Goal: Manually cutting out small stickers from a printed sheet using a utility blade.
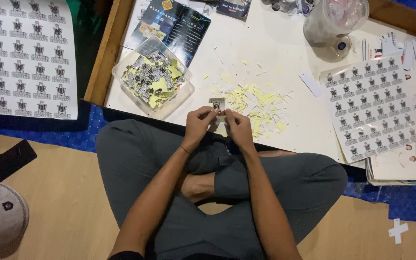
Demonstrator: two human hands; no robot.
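Centrally, left hand (197, 126) and right hand (239, 129) together, fingers pinched on small sticker (216, 104) at twelve o'clock; yellow scraps (258, 103) at one, plastic tub (152, 79) at ten.

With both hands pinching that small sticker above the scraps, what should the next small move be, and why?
Probably finish peeling the sticker apart and drop it into the clear tub. The left hand and right hand pinch it together over the pile of yellow scraps, and the tub already holds similar printed pieces mixed with yellow bits.
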